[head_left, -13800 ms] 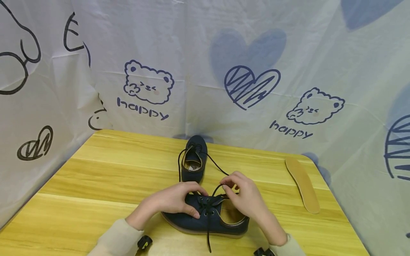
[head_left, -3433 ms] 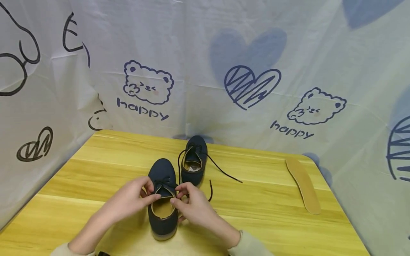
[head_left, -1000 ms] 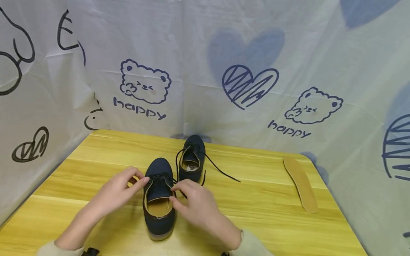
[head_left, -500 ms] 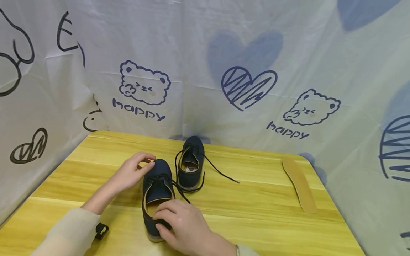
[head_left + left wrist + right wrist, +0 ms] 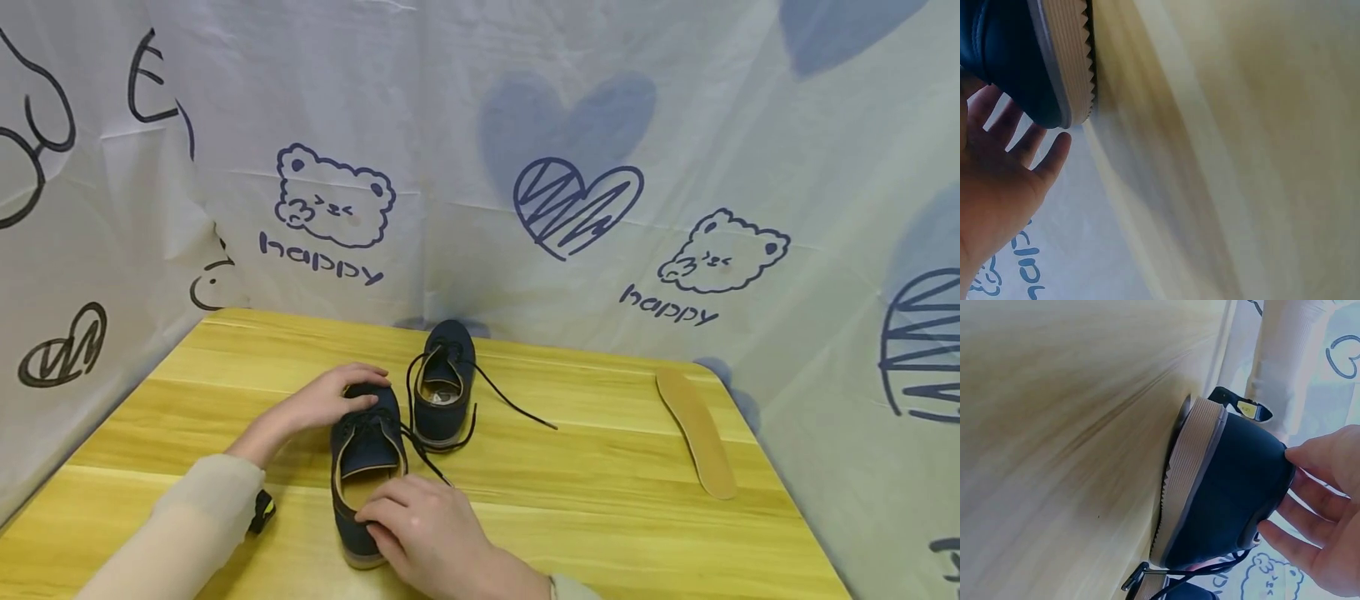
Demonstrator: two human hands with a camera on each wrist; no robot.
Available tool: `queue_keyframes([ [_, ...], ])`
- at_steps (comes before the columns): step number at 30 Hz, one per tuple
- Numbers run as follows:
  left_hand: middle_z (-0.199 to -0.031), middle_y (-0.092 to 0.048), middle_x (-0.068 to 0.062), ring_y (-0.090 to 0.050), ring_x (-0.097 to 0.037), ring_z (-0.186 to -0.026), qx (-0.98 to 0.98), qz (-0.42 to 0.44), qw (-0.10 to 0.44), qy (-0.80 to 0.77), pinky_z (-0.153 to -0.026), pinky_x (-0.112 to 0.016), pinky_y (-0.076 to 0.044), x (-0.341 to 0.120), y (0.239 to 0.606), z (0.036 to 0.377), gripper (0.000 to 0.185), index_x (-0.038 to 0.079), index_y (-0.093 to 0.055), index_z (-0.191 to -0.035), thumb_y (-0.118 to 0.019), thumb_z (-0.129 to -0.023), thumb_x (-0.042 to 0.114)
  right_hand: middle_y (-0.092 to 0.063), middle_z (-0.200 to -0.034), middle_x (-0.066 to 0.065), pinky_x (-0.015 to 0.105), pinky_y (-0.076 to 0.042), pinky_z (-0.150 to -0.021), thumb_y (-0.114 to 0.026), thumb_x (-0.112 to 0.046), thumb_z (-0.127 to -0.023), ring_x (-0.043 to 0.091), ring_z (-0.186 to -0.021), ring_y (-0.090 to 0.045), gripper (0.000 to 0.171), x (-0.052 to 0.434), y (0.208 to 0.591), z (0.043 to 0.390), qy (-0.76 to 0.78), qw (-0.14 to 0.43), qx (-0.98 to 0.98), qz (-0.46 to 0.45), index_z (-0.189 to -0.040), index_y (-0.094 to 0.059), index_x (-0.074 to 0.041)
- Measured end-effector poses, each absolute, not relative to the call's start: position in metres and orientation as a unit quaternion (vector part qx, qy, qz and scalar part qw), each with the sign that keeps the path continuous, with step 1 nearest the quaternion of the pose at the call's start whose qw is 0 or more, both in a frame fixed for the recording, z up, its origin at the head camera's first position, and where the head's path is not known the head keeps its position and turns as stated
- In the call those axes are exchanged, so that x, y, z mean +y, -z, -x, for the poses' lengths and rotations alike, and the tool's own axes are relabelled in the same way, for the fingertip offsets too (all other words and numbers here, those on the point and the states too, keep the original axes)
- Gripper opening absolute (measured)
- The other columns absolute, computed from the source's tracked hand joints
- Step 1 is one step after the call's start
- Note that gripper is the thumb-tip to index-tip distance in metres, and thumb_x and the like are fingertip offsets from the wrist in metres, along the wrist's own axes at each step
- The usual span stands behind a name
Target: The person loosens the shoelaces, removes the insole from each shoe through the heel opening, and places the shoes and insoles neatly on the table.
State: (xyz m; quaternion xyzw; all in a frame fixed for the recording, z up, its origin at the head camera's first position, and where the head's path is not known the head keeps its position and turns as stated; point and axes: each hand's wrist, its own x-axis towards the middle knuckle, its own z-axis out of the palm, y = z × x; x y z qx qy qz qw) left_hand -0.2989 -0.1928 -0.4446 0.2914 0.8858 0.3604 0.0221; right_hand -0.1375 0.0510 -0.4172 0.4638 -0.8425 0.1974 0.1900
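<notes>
- Two hands bracket the near navy shoe (image 5: 367,467), lower centre of the frame;
- left hand (image 5: 330,400) rests flat on its toe, fingers straight;
- right hand (image 5: 420,529) curls round its heel

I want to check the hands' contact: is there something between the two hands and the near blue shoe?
Nothing visible. The left hand rests on the toe of the near blue shoe, and the right hand holds its heel directly.
</notes>
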Motion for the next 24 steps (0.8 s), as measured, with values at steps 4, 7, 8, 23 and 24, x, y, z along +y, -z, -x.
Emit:
queue_keyframes([
  [4, -0.145, -0.057, -0.023, -0.047, -0.049, -0.137, 0.886, -0.297, 0.022, -0.355, -0.111, -0.067, -0.037, -0.194, 0.446, 0.298, 0.032, 0.001, -0.068, -0.134, -0.065, -0.103, 0.012, -0.072, -0.105, -0.011, 0.016, -0.053, -0.090, -0.078, -0.020, -0.095, 0.005, -0.099, -0.068, 0.009, 0.053, 0.418, 0.138, -0.208, 0.194, -0.839, -0.463, -0.103, -0.080, -0.022],
  [7, -0.142, -0.059, -0.022, -0.050, -0.048, -0.135, 0.889, -0.296, 0.012, -0.348, -0.110, -0.066, -0.038, -0.195, 0.445, 0.296, 0.031, 0.002, -0.069, -0.132, -0.066, -0.103, 0.013, -0.073, -0.102, -0.011, 0.015, -0.053, -0.087, -0.079, -0.022, -0.094, 0.005, -0.097, -0.068, 0.007, 0.057, 0.417, 0.139, -0.209, 0.190, -0.843, -0.458, -0.101, -0.079, -0.022],
  [8, -0.141, -0.060, -0.022, -0.051, -0.048, -0.134, 0.891, -0.296, 0.007, -0.345, -0.110, -0.066, -0.039, -0.195, 0.445, 0.295, 0.031, 0.002, -0.070, -0.131, -0.067, -0.102, 0.013, -0.073, -0.101, -0.011, 0.015, -0.053, -0.086, -0.079, -0.023, -0.093, 0.005, -0.097, -0.068, 0.007, 0.060, 0.417, 0.139, -0.208, 0.188, -0.845, -0.456, -0.100, -0.078, -0.022],
  [23, -0.117, -0.061, -0.006, -0.059, -0.026, -0.107, 0.899, -0.264, 0.052, -0.346, -0.093, -0.049, -0.051, -0.209, 0.433, 0.263, 0.028, 0.014, -0.075, -0.114, -0.081, -0.092, 0.030, -0.068, -0.102, -0.010, 0.017, -0.051, -0.091, -0.079, -0.018, -0.095, 0.005, -0.096, -0.064, 0.006, 0.141, 0.412, 0.159, -0.258, 0.117, -0.812, -0.511, -0.100, -0.075, -0.019],
  [24, -0.117, -0.061, -0.005, -0.058, -0.025, -0.106, 0.896, -0.267, 0.060, -0.348, -0.092, -0.047, -0.051, -0.208, 0.432, 0.260, 0.029, 0.014, -0.075, -0.115, -0.082, -0.092, 0.031, -0.068, -0.103, -0.010, 0.017, -0.051, -0.091, -0.079, -0.017, -0.094, 0.005, -0.097, -0.064, 0.007, 0.147, 0.412, 0.160, -0.262, 0.113, -0.809, -0.513, -0.100, -0.075, -0.019],
])
